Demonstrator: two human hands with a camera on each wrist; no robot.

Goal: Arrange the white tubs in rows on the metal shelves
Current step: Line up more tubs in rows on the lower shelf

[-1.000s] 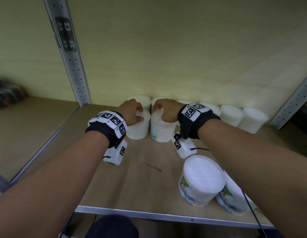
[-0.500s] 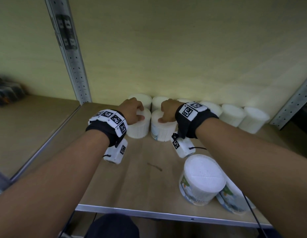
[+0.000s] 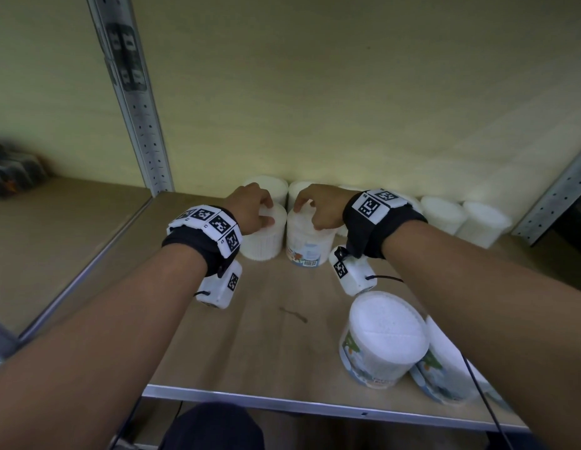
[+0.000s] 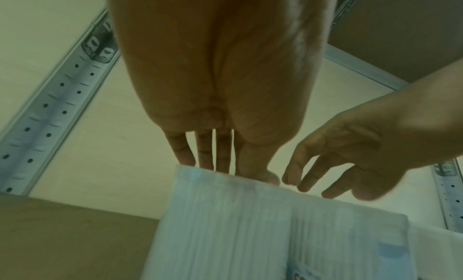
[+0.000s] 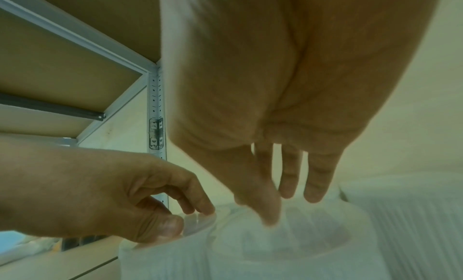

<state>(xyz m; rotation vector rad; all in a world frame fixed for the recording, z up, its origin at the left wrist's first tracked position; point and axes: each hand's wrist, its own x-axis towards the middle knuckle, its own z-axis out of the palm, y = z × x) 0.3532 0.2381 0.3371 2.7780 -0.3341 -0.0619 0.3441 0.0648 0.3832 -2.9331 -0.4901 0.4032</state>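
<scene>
Behind both hands (image 3: 250, 206), half-hidden back-row tubs (image 3: 269, 190).

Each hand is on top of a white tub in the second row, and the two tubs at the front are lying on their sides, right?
Not quite: the head view shows the front tub standing upright. The left hand and right hand are each on a second-row tub.

Dim, greenish light; wrist views blurred, edges distorted.

Upright white tubs (image 3: 441, 214) (ribbed) on shelf (image 3: 256, 336)
</scene>
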